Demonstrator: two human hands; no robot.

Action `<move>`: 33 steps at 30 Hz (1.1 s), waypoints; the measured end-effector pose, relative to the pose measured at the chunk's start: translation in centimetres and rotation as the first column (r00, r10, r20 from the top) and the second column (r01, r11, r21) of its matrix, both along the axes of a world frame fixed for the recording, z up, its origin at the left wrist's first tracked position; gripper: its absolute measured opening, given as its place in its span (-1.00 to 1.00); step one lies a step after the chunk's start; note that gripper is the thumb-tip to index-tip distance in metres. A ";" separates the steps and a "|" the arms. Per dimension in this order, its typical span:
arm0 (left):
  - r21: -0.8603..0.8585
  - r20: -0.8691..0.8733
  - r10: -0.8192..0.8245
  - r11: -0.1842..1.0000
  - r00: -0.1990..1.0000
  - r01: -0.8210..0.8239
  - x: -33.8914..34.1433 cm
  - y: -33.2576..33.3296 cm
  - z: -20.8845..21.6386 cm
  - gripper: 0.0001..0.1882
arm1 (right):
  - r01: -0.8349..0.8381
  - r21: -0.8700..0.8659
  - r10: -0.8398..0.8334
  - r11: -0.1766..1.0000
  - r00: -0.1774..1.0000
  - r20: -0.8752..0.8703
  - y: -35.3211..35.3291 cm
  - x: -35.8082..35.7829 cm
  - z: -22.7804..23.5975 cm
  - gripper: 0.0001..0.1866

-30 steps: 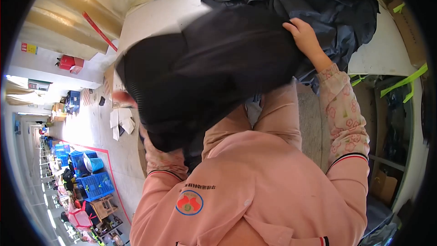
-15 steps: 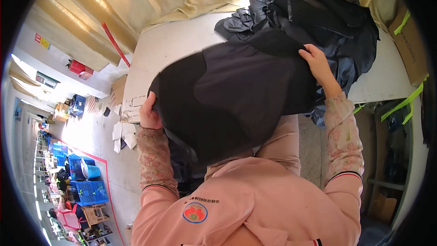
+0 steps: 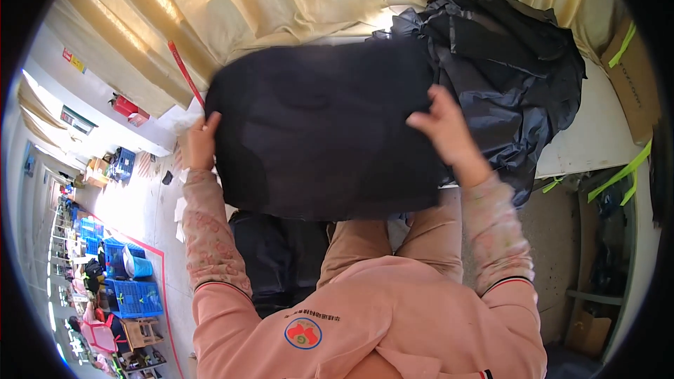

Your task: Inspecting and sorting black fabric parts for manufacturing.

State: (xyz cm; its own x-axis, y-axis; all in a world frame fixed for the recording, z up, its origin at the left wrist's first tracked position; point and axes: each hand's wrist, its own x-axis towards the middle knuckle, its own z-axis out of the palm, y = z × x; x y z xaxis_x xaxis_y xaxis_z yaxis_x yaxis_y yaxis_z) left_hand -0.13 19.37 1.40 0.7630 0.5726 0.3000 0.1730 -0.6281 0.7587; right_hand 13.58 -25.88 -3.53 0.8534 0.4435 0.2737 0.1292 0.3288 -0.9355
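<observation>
While the dark folded garment (image 3: 319, 133) was held flat and taut between both hands at about twelve o'clock from the person's chest, over the near edge of the white table (image 3: 597, 133), doing this well seemed to call for even tension on both sides, so that the cloth lay square and no crease was dragged in. At nine o'clock of the garment, the left hand (image 3: 200, 144) gripped its edge, fingers curled round the hem and closed on the fabric, thumb side up. At three o'clock, the right hand (image 3: 446, 130) pinched the opposite edge, fingers pressed together on the cloth with the thumb underneath, though how deep it reached could not be told. Farther round at two o'clock, a heap of black clothing (image 3: 505, 63) lay on the table, touching the held piece. A yellowish curtain (image 3: 281, 0) hung behind, at twelve o'clock.
</observation>
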 end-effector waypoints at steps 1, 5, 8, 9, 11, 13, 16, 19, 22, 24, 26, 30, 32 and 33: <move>0.321 -0.186 0.149 0.943 0.971 -0.083 1.4 0.2 -1.6 -0.68 | 0.040 -0.056 -0.038 0.998 0.999 0.032 1.1 0.6 -5.6 -0.46; 0.684 0.051 0.084 0.723 0.995 -0.096 -0.3 4.4 -11.8 -0.58 | 0.395 -0.523 -0.369 0.755 0.916 0.159 6.6 -2.5 -18.0 -0.40; 0.404 -0.007 -0.446 0.818 0.895 0.410 3.3 -12.8 -10.6 -0.56 | 0.476 -0.568 -0.438 0.672 0.873 0.215 3.0 -1.7 -19.0 -0.39; 0.415 -0.026 -0.518 0.773 0.855 0.480 2.6 -16.2 -11.1 -0.52 | 0.438 -0.631 -0.401 0.640 0.891 0.212 3.2 -1.8 -18.6 -0.38; 0.396 -0.224 -0.649 0.621 0.727 0.676 1.1 -20.3 -12.7 -0.35 | 0.404 -0.685 -0.361 0.606 0.907 0.215 3.6 -2.2 -16.2 -0.37; 0.426 -0.455 -0.609 0.492 0.650 0.759 -0.1 -22.6 -15.9 -0.17 | 0.495 -0.719 -0.338 0.488 0.866 0.368 4.3 -3.3 -12.4 -0.31; 0.353 -0.524 -0.593 0.502 0.612 0.789 -1.3 -23.5 -21.3 -0.11 | 0.661 -0.563 -0.088 0.496 0.684 0.725 4.8 -3.0 -11.0 -0.25; 0.343 -0.497 -0.595 0.534 0.632 0.773 -1.2 -24.3 -21.5 -0.09 | 0.501 -0.741 0.184 0.447 0.759 0.625 3.1 -1.4 -16.1 -0.24; 0.313 -0.492 -0.591 0.565 0.639 0.763 -0.7 -24.2 -21.9 -0.06 | 0.391 -0.784 0.239 0.482 0.802 0.547 2.2 2.0 -15.7 -0.32; 0.316 -0.486 -0.591 0.569 0.644 0.759 -0.7 -24.1 -21.9 -0.06 | 0.444 -0.624 0.164 0.643 0.716 0.678 1.7 4.1 -13.3 -0.52; 0.295 -0.494 -0.580 0.588 0.647 0.753 -1.2 -23.5 -21.8 -0.06 | 0.698 -0.282 -0.197 0.658 0.522 0.830 -0.2 7.0 -9.3 -0.71; 0.287 -0.482 -0.604 0.575 0.634 0.766 -0.9 -23.7 -22.1 -0.05 | 0.970 -0.172 -0.348 0.173 0.224 0.910 -9.6 13.1 -4.5 -0.83; 0.294 -0.474 -0.608 0.572 0.636 0.766 -1.1 -23.4 -22.5 -0.05 | 0.949 -0.315 -0.157 -0.015 0.309 0.938 -12.0 14.8 -2.6 -0.80; 0.287 -0.476 -0.611 0.572 0.633 0.768 -1.2 -23.3 -22.6 -0.05 | 0.920 -0.380 -0.031 -0.097 0.379 0.925 -13.0 15.6 -1.8 -0.76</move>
State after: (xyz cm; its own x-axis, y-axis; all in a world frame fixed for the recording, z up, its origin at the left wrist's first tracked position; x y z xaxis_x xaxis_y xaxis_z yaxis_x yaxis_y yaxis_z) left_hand -1.33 -3.90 -21.21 0.9518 -0.3025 0.0502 -0.2992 -0.8804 0.3681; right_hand 29.14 -38.91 -5.31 0.7594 0.2023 0.6184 0.2558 -0.9667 0.0020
